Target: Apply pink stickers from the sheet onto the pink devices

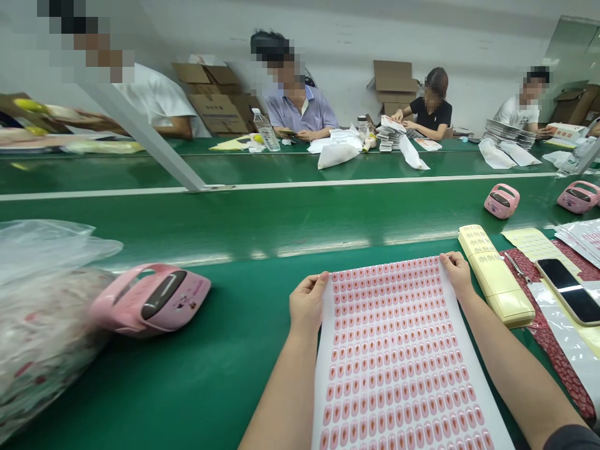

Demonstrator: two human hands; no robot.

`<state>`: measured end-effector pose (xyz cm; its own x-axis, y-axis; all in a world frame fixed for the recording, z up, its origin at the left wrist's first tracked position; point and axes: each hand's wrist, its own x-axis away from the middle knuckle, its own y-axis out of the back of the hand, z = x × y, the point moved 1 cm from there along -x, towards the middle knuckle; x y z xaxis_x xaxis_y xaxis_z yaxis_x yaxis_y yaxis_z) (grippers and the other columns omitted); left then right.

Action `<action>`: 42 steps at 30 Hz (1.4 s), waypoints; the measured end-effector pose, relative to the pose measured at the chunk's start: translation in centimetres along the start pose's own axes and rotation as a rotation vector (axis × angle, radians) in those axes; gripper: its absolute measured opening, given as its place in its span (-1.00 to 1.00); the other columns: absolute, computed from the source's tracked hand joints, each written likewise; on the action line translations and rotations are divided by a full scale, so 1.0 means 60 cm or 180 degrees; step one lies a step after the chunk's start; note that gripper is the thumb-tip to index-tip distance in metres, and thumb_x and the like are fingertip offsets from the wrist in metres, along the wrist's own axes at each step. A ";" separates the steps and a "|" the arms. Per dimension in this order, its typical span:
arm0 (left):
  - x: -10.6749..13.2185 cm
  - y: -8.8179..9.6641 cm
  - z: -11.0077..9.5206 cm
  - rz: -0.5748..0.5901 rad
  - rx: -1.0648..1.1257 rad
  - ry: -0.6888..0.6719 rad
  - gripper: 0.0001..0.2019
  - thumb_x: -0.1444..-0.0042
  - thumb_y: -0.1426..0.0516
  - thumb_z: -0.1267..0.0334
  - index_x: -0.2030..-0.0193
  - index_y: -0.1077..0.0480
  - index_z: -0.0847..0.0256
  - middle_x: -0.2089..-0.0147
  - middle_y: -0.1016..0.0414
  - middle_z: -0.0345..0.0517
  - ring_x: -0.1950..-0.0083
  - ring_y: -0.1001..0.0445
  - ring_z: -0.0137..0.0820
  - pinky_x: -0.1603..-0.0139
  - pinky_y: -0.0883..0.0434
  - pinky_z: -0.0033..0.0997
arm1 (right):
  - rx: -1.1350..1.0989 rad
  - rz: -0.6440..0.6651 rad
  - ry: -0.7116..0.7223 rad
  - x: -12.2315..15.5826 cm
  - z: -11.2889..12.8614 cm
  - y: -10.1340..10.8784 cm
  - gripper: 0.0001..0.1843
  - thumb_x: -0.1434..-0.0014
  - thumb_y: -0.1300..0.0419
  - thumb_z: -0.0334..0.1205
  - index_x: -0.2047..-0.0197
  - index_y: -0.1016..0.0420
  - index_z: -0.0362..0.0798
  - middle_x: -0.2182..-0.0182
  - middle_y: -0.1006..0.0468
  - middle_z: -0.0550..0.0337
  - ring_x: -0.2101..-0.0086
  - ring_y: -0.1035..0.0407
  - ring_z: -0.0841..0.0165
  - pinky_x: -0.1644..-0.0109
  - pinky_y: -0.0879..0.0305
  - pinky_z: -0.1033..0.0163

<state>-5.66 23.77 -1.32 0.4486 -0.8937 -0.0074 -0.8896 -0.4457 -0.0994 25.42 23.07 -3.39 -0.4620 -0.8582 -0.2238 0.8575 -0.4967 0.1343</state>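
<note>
A large white sheet of pink oval stickers [394,356] is stretched between my two hands, its printed side facing me. The ovals run in many rows, each with a reddish-orange mark in its middle. My left hand [307,304] pinches the sheet's far left corner between thumb and fingers. At the far right corner, my right hand [457,274] grips it the same way. Just beyond my right hand lies a banded stack of pale yellow sticker sheets [497,275]. The sheet's near end runs out of the picture at the bottom.
A pink handheld device [187,300] sits left, beside a clear plastic bag of small pieces [51,350]. At right lie a phone [569,290] and metal clippers [518,267]. A green conveyor belt [300,215] runs across, with a slanted grey post [145,134]. Several people work beyond.
</note>
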 end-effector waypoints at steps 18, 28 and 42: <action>0.010 -0.004 -0.035 0.0033 -0.0990 -0.0545 -0.57 0.21 -0.11 -0.03 0.21 -0.32 0.20 0.56 -0.38 -0.27 0.54 -0.35 -0.44 0.50 -0.30 -0.45 | 0.0455 0.0179 -0.0102 -0.009 -0.007 -0.004 -0.65 0.01 -0.08 0.00 0.26 -0.40 -0.08 0.64 -0.31 0.34 0.57 -0.23 0.40 0.46 -0.16 0.31; -0.011 0.005 -0.022 0.0178 -0.2174 -0.0841 -0.71 0.23 -0.09 0.16 0.32 -0.37 0.20 0.39 -0.43 -0.03 0.33 -0.45 -0.15 0.25 -0.38 -0.11 | 0.1416 0.0446 -0.0010 -0.010 -0.008 -0.016 -0.81 -0.03 -0.05 -0.15 0.36 -0.43 -0.04 0.53 -0.43 0.23 0.47 -0.33 0.35 0.42 -0.20 0.30; 0.132 -0.159 -0.007 0.2635 -0.4663 -0.1870 -0.44 -0.15 0.09 -0.02 -0.27 -0.03 0.11 -0.34 0.06 -0.02 -0.35 0.16 -0.06 -0.23 0.22 0.25 | 0.2593 0.0882 0.0902 0.020 0.016 -0.046 -0.58 -0.10 -0.02 -0.38 -0.06 -0.33 -0.09 -0.03 -0.34 -0.10 -0.05 -0.19 0.13 -0.09 -0.14 0.03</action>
<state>6.31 20.94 -0.01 -0.4351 -0.8986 0.0567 -0.0715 0.0973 0.9927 22.30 23.28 -3.11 -0.0976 -0.9500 -0.2965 0.4541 -0.3076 0.8361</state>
